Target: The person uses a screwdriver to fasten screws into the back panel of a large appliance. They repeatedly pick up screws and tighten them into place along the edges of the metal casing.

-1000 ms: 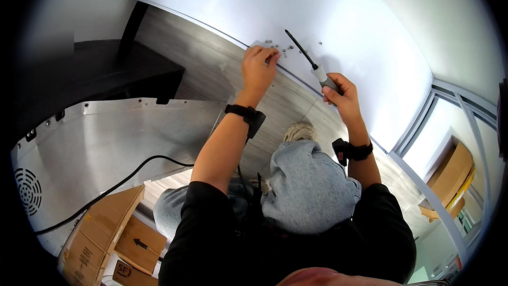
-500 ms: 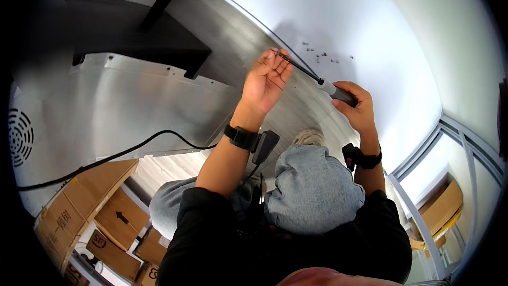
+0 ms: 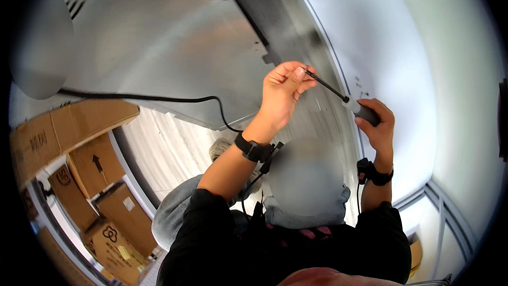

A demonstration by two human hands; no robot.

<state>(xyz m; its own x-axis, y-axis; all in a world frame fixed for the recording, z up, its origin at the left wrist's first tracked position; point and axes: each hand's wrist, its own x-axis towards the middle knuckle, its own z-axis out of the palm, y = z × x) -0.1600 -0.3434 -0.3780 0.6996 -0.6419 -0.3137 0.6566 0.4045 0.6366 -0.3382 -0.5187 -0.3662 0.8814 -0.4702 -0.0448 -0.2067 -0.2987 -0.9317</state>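
My right hand (image 3: 380, 122) is closed round the grey handle of a screwdriver (image 3: 364, 111), whose dark shaft slants up and left. At the shaft's tip my left hand (image 3: 283, 92) pinches a tiny metal piece that looks like a screw (image 3: 305, 69), mostly hidden by thumb and forefinger. Several small screws (image 3: 364, 94) lie on the white surface (image 3: 402, 74) just beyond the screwdriver handle.
A large metal panel (image 3: 174, 37) with vent slots fills the upper left. A black cable (image 3: 159, 97) runs across its lower edge. Cardboard boxes (image 3: 124, 212) sit on a rack at lower left. A grey metal frame (image 3: 450, 217) stands at lower right.
The view has turned, so the metal panel and boxes sit differently. Both hands, with the screwdriver between them, have shifted right and down in the picture. The left wrist has turned.
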